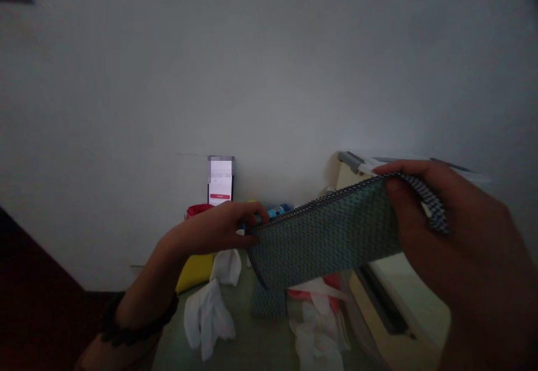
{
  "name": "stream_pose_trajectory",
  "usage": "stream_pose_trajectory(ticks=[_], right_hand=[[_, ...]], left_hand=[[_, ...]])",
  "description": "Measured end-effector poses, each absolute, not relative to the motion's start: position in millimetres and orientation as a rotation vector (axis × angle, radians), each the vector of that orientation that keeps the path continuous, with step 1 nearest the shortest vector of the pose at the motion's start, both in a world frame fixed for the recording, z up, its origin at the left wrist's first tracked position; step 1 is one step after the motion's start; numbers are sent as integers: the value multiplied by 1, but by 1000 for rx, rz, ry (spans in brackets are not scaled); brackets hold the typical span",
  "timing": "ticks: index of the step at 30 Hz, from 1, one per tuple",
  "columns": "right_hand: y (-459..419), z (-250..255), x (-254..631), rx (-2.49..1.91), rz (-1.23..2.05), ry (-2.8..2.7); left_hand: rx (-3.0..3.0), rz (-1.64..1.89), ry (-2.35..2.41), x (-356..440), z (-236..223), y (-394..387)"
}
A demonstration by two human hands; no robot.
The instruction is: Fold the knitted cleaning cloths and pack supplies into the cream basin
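Between my two hands stretches a grey-green woven cloth (328, 236) with a dark checked border along its upper edge. My left hand (235, 222) pinches its left upper corner between thumb and fingers. On the right, my right hand (454, 231) grips the same border, and a short end of the checked edging curls over towards the palm. The cloth's lower left part hangs down in front of the table, where a similar grey-green piece (269, 302) shows under it. A dark beaded bracelet (138, 326) circles my left wrist.
A lit phone (221, 183) leans upright on the wall. White cloths (209, 318) and a yellow item (195, 272) lie left on the greenish tabletop (252, 348). Pink and white pieces (317, 315) lie at the middle right. A cream-coloured machine (378, 298) stands right.
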State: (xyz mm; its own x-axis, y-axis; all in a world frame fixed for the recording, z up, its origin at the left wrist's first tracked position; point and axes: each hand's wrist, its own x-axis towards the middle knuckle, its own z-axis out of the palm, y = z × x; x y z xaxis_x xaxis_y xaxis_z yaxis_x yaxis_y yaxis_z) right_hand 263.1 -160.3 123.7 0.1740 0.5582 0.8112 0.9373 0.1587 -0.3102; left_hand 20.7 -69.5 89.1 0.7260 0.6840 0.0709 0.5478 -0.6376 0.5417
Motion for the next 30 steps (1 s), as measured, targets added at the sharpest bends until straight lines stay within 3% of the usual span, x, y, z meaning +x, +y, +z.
stream_pose_trajectory(ticks=[9, 17, 21, 27, 30], right_hand=[[-158, 122, 265, -1491, -527, -1494], [-159, 121, 262, -1416, -439, -1566], [-157, 118, 253, -1316, -349, -1645], [-151, 110, 233, -1250, -121, -1776], [-147, 107, 228, -1239, -45, -1767]], left_hand=[[2215, 421, 971, 17, 86, -63], [2382, 323, 1034, 15, 84, -60], [2449, 263, 949, 19, 85, -67], [2399, 491, 651, 37, 90, -82], [2395, 395, 596, 42, 92, -83]])
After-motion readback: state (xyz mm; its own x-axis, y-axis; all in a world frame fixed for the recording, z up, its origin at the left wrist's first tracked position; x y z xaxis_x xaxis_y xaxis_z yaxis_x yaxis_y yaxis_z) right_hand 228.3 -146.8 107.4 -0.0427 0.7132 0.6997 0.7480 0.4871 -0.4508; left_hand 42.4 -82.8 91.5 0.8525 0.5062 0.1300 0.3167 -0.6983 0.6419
